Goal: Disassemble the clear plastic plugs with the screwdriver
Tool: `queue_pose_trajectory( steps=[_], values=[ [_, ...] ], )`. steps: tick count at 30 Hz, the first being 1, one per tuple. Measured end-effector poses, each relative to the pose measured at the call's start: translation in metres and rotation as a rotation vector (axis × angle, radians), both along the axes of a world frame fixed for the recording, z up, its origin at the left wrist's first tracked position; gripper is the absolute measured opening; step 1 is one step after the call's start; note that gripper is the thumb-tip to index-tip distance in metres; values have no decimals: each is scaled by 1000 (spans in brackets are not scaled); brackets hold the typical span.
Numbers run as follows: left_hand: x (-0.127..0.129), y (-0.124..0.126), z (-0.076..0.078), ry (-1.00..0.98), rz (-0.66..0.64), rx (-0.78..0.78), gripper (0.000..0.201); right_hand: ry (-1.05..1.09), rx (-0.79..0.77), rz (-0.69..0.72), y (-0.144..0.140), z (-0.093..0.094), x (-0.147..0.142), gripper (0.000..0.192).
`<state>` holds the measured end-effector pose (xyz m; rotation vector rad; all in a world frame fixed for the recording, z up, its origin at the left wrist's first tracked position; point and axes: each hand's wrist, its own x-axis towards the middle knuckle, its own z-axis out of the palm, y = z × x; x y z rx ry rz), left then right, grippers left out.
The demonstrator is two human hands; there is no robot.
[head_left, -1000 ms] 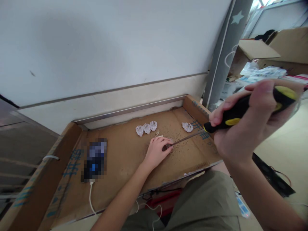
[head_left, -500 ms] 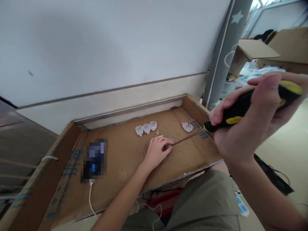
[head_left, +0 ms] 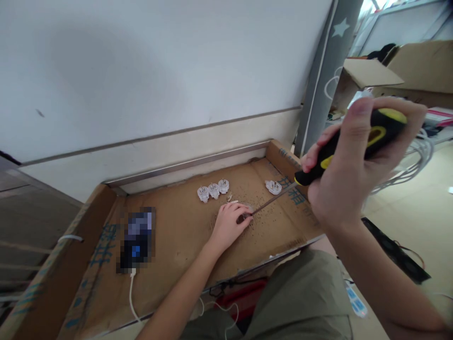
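Since a second ago the yellow-and-black handle has swung up and leftward in the picture, and the whole scene has slid a little to the left; the tip has stayed put at the left hand.

Nearest, at lower right, a knee in olive trousers [head_left: 300, 297]. Just above it the right hand [head_left: 348, 174] is wrapped tight round the screwdriver [head_left: 348, 146], fingers curled over the handle, thumb along the top. Its thin shaft runs down and left to the left hand [head_left: 228, 224], which lies on the cardboard sheet [head_left: 184, 245], fingers bent down and pressing on a small part [head_left: 247, 213] right where the tip meets it; most of that part is hidden, so what it is I can't tell.

Left of the hand, well apart, a blurred-out phone [head_left: 136, 241] with a white cable [head_left: 131, 295] trailing toward the near edge. Dark specks scatter around the fingers.

Further back, three clear plugs [head_left: 213, 190] sit in a row, touching, and one more clear plug [head_left: 273, 187] lies alone to the right, near the shaft. Beyond, the white wall [head_left: 159, 71]; far right, cardboard boxes [head_left: 389, 71].
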<state>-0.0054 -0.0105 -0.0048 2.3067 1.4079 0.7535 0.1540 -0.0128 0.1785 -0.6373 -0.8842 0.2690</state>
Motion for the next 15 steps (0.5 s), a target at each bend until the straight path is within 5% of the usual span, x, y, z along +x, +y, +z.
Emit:
queue_pose_trajectory(
  steps=[6, 15],
  values=[
    [0, 0, 1, 4, 16, -4, 12, -34, 3, 85, 8, -2, 5, 31],
    [1, -1, 1, 3, 30, -4, 13, -276, -111, 454, -2, 9, 14, 26]
  ],
)
